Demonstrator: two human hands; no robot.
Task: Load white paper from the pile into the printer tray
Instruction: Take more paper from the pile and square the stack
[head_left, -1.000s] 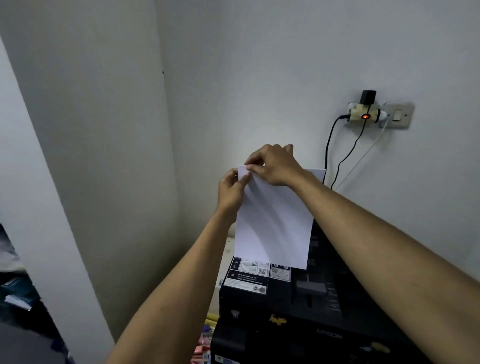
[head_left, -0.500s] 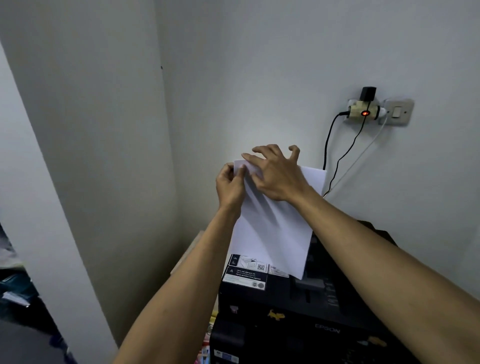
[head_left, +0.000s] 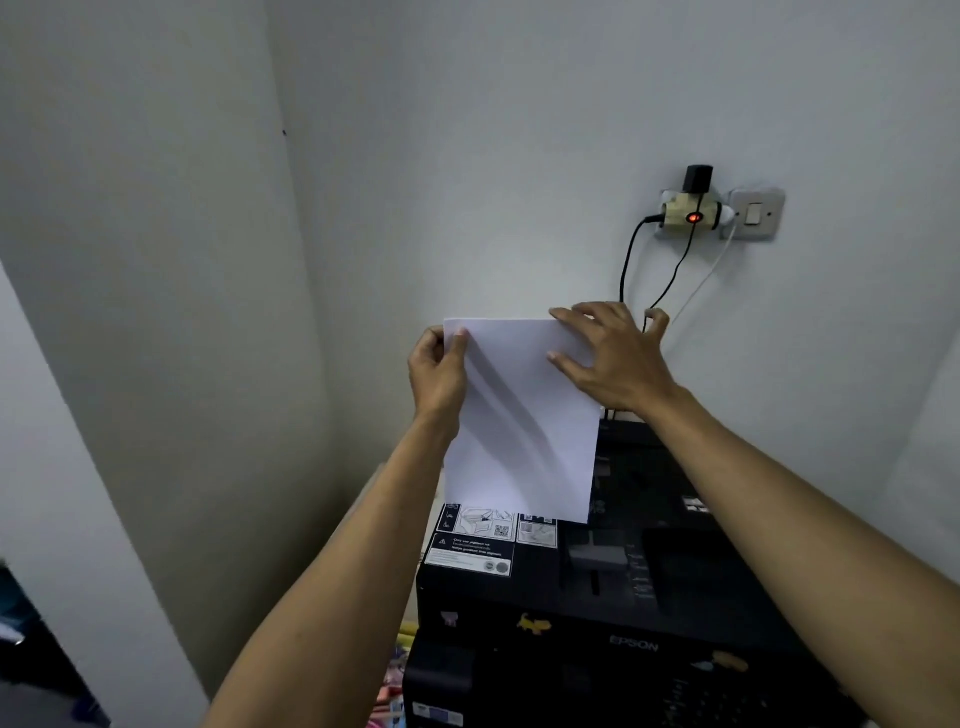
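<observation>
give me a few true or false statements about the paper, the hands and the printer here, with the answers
1. The left hand pinches the white paper at its upper left corner. True.
2. The right hand hangs idle, away from the paper. False: its spread fingers lie on the sheet's upper right part.
3. The paper stands upright above the black printer. True.
4. The printer is white. False: it is black, with stickers on its front.
5. The red light on the wall adapter is lit. True.
6. No cables hang from the wall adapter. False: black cables and a white one run down from it.
</observation>
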